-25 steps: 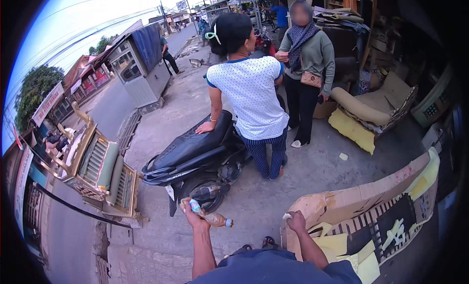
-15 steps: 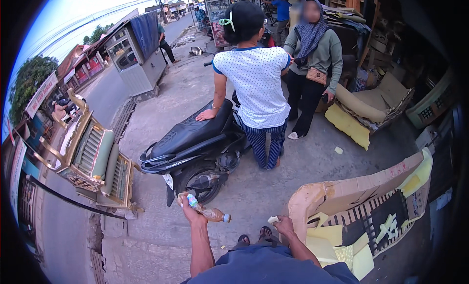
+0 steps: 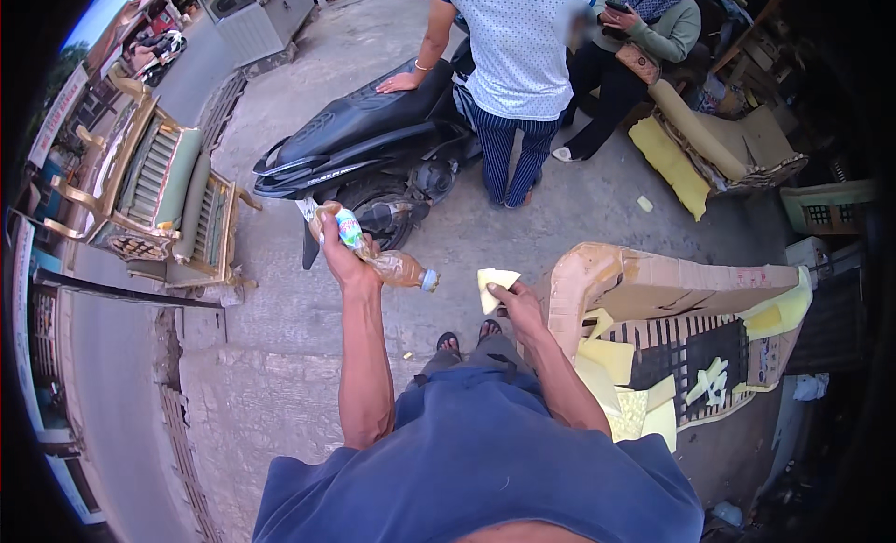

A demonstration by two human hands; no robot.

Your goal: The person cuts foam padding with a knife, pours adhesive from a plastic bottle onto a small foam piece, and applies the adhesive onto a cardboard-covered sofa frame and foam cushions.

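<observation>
My left hand (image 3: pixel 350 266) is closed round a crumpled clear plastic bottle (image 3: pixel 397 267), tilted with its blue cap toward the lower right. Brownish stuff shows through the bottle's wall, and a colourful label lies close to my fingers. In my right hand (image 3: pixel 525 311) I pinch a small pale-yellow piece of foam (image 3: pixel 495 284) between thumb and fingers. Just right of that hand stands a stripped sofa frame (image 3: pixel 672 274) covered in cardboard. Yellow foam sheets (image 3: pixel 607 361) and cut foam strips (image 3: pixel 709 382) lie in it.
A black motorbike (image 3: pixel 373 123) is parked ahead, with a person in a dotted shirt (image 3: pixel 518 53) resting a hand on its seat. Another person (image 3: pixel 644 39) holds a phone. A carved sofa frame (image 3: pixel 159 193) stands left by the road; another torn seat (image 3: pixel 719 141) sits far right.
The view has tilted downward. Both my hands are farther forward, and the foam piece in my right hand shows more fully. The person at the far right has raised a phone.
</observation>
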